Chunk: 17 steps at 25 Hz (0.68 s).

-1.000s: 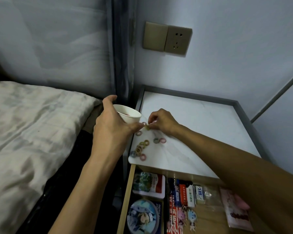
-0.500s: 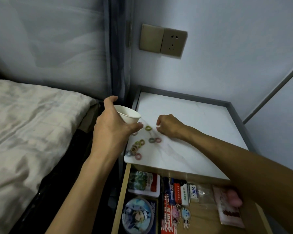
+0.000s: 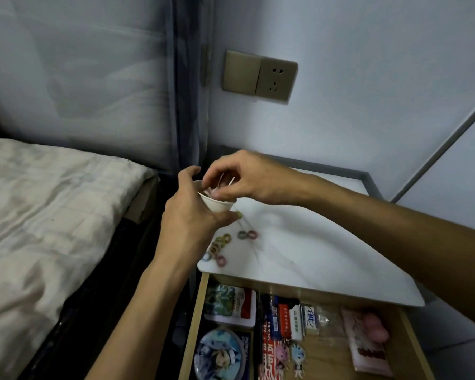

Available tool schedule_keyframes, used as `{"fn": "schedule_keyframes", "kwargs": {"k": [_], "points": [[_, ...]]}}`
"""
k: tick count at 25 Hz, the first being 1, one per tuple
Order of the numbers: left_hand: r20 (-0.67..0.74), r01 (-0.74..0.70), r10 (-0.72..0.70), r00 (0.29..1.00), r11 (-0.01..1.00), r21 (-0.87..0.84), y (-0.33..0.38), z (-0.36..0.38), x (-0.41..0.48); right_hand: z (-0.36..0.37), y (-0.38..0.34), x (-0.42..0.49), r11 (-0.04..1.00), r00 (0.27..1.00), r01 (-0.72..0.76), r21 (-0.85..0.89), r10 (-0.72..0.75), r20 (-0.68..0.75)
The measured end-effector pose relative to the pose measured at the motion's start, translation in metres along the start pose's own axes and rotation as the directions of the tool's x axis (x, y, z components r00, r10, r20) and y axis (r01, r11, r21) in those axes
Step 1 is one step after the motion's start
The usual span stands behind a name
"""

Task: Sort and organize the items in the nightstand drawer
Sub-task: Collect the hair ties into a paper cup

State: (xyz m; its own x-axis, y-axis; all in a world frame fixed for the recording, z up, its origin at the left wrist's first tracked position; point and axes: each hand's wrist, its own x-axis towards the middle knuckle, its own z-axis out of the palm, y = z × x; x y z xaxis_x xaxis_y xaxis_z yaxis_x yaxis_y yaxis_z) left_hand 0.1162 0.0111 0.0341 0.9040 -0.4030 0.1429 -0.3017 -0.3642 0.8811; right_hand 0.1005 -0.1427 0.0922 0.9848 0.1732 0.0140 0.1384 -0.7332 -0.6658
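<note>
My left hand (image 3: 192,218) grips a small white paper cup (image 3: 217,206), thumb curled round its far side and the other fingers wrapped under its near side. I hold it slightly tilted in the air over the left edge of the white nightstand top (image 3: 327,242). My right hand (image 3: 244,179) is directly above the cup's mouth, its fingertips bunched together and pointing down into it. Whether they pinch anything I cannot tell, as the hand hides them. The loose hair ties (image 3: 222,244) lie on the nightstand top near its front left corner, just below my left hand. Most are in a small cluster, with a pair side by side a little to the right and one green ring just beside my left fingertips. Below the top, the wooden drawer (image 3: 194,319) stands open. In it a printed tin (image 3: 231,303) sits at the back left, with a round character badge (image 3: 221,355) in front of it. Packets and cartoon keychains (image 3: 290,355) fill the middle, and a pink item (image 3: 368,344) lies to the right. A bed (image 3: 39,215) with pale bedding lies to my left, and a wall socket (image 3: 259,75) is mounted above the nightstand.
</note>
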Motion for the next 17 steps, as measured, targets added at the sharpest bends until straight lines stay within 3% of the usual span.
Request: {"fn": "schedule_keyframes", "kwargs": {"k": [2, 5, 7, 9, 11, 17], "points": [[-0.022, -0.004, 0.004, 1.0, 1.0, -0.021, 0.0, -0.002, -0.001, -0.001, 0.003, 0.003, 1.0, 1.0, 0.018, 0.024, -0.017, -0.021], [-0.081, 0.02, -0.021, 0.997, 1.0, -0.012, -0.004, -0.01, 0.001, 0.001, 0.031, 0.004, 0.981, 0.967, -0.029, 0.19, 0.076, -0.243], [-0.116, 0.027, -0.026, 0.993, 1.0, 0.01, -0.009, -0.016, 0.003, 0.014, 0.07, 0.005, 0.965, 0.915, -0.251, 0.082, 0.264, -0.304], [-0.146, 0.026, -0.022, 0.989, 0.999, 0.025, -0.012, -0.021, 0.003, 0.037, 0.106, 0.005, 0.866, 0.859, -0.492, -0.086, 0.467, -0.209], [-0.157, 0.032, -0.026, 0.987, 0.999, 0.036, -0.013, -0.023, 0.003, 0.063, 0.123, 0.008, 0.806, 0.806, -0.588, -0.073, 0.577, -0.133], [-0.143, 0.046, -0.04, 0.989, 0.998, 0.036, -0.015, -0.025, 0.003, 0.098, 0.114, 0.035, 0.879, 0.858, -0.473, -0.055, 0.446, -0.255]]}}
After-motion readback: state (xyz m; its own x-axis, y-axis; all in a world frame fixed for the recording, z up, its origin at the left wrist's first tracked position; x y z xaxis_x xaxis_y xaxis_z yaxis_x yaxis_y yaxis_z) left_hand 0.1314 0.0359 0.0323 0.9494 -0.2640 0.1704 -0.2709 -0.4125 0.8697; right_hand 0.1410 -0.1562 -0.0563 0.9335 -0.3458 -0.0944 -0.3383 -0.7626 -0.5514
